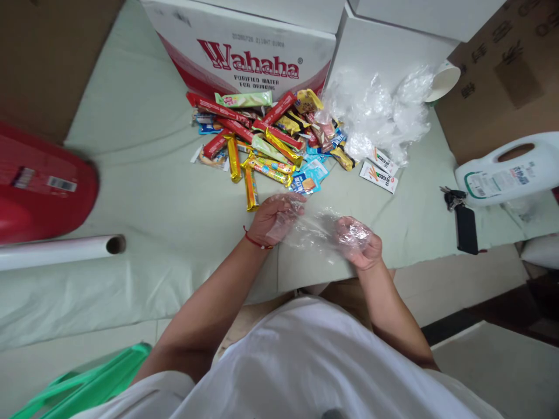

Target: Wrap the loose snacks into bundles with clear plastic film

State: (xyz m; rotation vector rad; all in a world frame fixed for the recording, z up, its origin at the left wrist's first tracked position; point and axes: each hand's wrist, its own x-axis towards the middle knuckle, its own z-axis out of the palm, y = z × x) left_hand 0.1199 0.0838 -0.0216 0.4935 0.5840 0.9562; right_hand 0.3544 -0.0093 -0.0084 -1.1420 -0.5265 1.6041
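Note:
Between my two hands stretches a crumpled clear plastic bag (312, 230), held above the front edge of the table. My left hand (279, 218), with a red cord at the wrist, grips one side of it. My right hand (361, 241) has its fingers curled round the other side, with shiny film bunched over them. Just beyond lies a heap of wrapped snack bars (271, 166) in red, yellow, green and blue packets. To its right sits a pile of clear plastic bags (371, 110), with two small white packets (379, 174) in front.
Behind the snacks stands a white and red Wahaha carton (257, 46). A red container (43, 180) and a white roll (56, 251) are at left. At right are a white jug (510, 169), keys (453, 198), a dark phone-like object (466, 230) and a brown carton (502, 87).

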